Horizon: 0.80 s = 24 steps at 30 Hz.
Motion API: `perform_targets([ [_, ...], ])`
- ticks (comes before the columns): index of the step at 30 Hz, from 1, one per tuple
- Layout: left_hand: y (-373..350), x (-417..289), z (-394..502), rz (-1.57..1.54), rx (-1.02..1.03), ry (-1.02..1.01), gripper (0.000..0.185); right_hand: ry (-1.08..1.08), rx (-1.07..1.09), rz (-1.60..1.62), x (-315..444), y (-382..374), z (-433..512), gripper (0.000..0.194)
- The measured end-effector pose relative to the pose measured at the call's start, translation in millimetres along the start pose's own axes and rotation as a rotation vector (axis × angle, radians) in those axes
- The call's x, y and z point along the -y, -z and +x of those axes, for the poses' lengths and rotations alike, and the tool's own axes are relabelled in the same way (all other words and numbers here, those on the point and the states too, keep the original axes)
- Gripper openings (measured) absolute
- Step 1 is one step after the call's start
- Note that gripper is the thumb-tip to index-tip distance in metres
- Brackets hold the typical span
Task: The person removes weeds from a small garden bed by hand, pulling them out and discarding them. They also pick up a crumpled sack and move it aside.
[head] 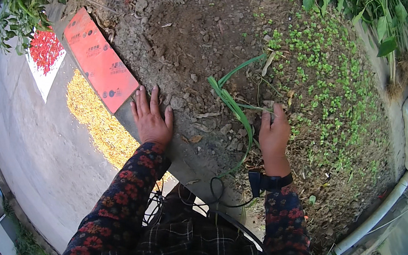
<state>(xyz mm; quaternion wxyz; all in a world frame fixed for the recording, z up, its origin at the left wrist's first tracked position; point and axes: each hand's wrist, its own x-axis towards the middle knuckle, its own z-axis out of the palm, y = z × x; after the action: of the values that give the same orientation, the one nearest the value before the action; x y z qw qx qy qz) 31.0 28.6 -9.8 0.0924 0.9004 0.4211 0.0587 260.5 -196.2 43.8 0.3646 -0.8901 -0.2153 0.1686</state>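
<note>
My left hand lies palm down on the concrete edge of a soil bed, fingers somewhat spread. Its fingertips are beside the lower right end of a red printed board, and I cannot tell whether they touch it. Over the bed, my right hand pinches a thin green plant stem between thumb and fingers. From there, long strap-like green leaves stretch left across the soil and droop toward the bed's edge. Bits of dry leaf show around my right fingertips.
Small green seedlings cover the bed on the right. Yellow kernels are spread on the concrete floor at left, near red peppers on a white sheet. Uprooted leafy plants lie at top right. A black cable hangs before my body.
</note>
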Motion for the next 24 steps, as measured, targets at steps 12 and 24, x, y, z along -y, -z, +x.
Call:
perform_targets([
  [12,-1,-2,0,0.0,-0.03,-0.012,0.073,-0.205,0.016,-0.464,31,-46,102,0.043],
  [24,1,-2,0,-0.002,-0.021,0.002,0.072,-0.001,0.454,-0.084,15,-6,33,0.015],
])
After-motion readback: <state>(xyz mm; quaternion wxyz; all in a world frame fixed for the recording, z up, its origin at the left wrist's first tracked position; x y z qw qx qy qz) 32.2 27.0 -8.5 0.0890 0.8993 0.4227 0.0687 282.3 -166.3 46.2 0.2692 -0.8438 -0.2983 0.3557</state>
